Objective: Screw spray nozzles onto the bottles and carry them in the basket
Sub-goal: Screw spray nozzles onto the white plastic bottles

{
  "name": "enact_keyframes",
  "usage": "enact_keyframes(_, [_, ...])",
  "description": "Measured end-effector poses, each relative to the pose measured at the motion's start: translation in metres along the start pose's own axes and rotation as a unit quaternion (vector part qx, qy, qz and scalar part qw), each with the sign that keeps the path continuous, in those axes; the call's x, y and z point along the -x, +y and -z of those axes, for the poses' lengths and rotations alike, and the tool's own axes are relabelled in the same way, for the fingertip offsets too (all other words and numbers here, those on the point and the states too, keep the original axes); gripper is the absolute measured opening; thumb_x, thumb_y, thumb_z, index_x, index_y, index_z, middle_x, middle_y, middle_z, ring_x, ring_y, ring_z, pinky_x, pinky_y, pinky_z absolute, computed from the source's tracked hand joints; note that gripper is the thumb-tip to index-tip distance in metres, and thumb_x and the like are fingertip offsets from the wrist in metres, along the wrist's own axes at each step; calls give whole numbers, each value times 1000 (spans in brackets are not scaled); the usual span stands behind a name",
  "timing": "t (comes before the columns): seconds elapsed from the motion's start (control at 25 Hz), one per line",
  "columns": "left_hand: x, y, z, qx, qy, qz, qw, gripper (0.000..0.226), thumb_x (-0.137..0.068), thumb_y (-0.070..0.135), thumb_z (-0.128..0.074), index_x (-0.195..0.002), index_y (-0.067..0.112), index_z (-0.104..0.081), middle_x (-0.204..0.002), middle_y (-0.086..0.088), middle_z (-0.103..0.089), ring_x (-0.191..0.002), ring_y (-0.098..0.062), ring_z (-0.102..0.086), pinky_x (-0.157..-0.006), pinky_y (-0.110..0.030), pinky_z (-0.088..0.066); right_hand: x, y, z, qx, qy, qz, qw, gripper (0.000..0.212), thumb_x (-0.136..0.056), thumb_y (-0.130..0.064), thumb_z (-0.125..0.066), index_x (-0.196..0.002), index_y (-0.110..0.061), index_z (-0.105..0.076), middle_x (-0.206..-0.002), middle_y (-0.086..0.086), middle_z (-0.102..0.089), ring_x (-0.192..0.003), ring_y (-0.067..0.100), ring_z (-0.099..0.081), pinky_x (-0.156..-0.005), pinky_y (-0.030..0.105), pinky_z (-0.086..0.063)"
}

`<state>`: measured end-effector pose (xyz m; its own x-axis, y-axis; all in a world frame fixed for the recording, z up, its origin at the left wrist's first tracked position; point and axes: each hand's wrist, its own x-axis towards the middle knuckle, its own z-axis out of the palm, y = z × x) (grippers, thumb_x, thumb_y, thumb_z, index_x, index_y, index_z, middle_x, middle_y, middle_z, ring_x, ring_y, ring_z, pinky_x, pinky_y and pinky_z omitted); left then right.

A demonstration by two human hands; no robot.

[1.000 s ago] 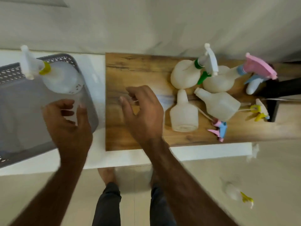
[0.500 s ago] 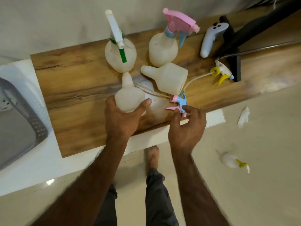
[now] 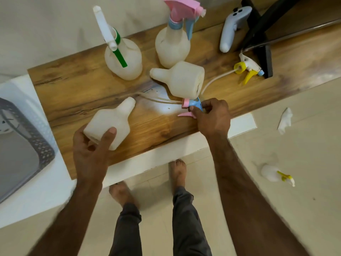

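Left hand [image 3: 92, 150] fingers wrapped round base of open bottle [image 3: 110, 124], near front edge of surface [image 3: 73, 93]. Right hand [image 3: 212, 117] fingers pinch pink-blue nozzle [image 3: 191, 106] lying on surface. On surface: four bottles, two nozzled; two loose nozzles. Basket [image 3: 27, 130] at left end.

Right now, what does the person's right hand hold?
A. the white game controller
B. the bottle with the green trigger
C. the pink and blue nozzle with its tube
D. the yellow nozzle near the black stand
C: the right hand pinches the pink and blue nozzle on the wooden board, while the yellow nozzle lies untouched further away.
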<state>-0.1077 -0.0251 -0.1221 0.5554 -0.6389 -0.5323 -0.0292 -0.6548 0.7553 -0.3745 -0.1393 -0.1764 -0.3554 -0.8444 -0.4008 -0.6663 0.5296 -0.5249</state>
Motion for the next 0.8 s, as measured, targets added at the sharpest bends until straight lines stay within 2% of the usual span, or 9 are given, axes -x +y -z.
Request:
enact_keyframes(0.12, [-15, 1, 16, 47, 34, 32, 998, 71, -99, 39, -71, -156, 18, -35, -142, 0, -57, -130, -28, -63, -103, -53, -58, 6, 9, -5, -38, -12, 4, 999, 27, -84, -39, -85, -96, -20, -71, -106, 4, -71, -95, 20, -68, -83, 40, -61])
enact_keyframes(0.2, [-28, 2, 22, 55, 25, 25, 998, 64, -102, 42, -68, -155, 21, -38, -139, 3, -58, -125, -24, -65, -96, -49, -61, 11, 12, -7, -49, -14, -1, 999, 27, -83, -39, -86, -96, -21, -69, -103, 4, -72, -94, 20, -69, -84, 41, -62])
enact_keyframes(0.32, [-43, 2, 25, 51, -3, 10, 999, 49, -104, 46, -61, -148, 29, -48, -136, 5, -61, -116, -18, -66, -79, -33, -59, 18, 7, -14, -50, -13, -7, 999, 49, -74, -48, -89, -109, -19, -72, -99, 3, -70, -91, 21, -68, -77, 37, -59])
enact_keyframes(0.4, [-49, 8, 24, 58, 0, 10, 998, 40, -105, 48, -59, -142, 34, -51, -128, 9, -64, -111, -15, -67, -75, -31, -57, 21, 1, -20, -26, -11, -6, 1000, 54, -71, -52, -90, -110, -19, -72, -100, 3, -69, -89, 20, -67, -73, 36, -58])
enact_keyframes(0.48, [-54, 14, 23, 68, 4, 17, 998, 31, -107, 48, -57, -135, 37, -54, -120, 12, -66, -110, -15, -68, -75, -32, -57, 22, -3, -22, -16, -8, -7, 1000, 50, -71, -48, -92, -105, -17, -71, -103, 3, -69, -91, 20, -67, -73, 35, -58])
enact_keyframes(0.56, [-59, 19, 23, 84, 6, 33, 996, 22, -106, 51, -57, -124, 39, -58, -118, 11, -67, -110, -16, -70, -75, -33, -57, 25, -3, -15, -58, -28, -13, 998, 46, -73, -38, -93, -104, -16, -66, -102, 2, -69, -88, 16, -67, -73, 33, -59])
enact_keyframes(0.6, [-61, 21, 23, 95, 9, 45, 994, 18, -106, 52, -58, -119, 39, -59, -119, 9, -68, -111, -17, -70, -76, -33, -58, 28, -1, -10, -94, -45, -17, 994, 44, -75, -31, -93, -104, -15, -65, -98, 1, -69, -84, 13, -67, -70, 27, -58])
enact_keyframes(0.68, [-66, 26, 26, 116, 10, 65, 991, 23, -104, 54, -59, -121, 38, -58, -124, 5, -69, -112, -19, -72, -81, -37, -63, 37, 7, -1, -172, -90, -25, 981, 37, -78, -19, -91, -101, -12, -63, -86, -4, -71, -75, 5, -69, -63, 15, -56])
enact_keyframes(0.8, [-73, 30, 33, 142, 15, 93, 985, 40, -101, 58, -62, -132, 33, -57, -126, 0, -71, -112, -21, -75, -84, -42, -67, 57, 22, 7, -284, -141, -50, 947, 30, -83, -8, -83, -108, -15, -68, -84, -10, -78, -82, 9, -75, -71, 20, -61])
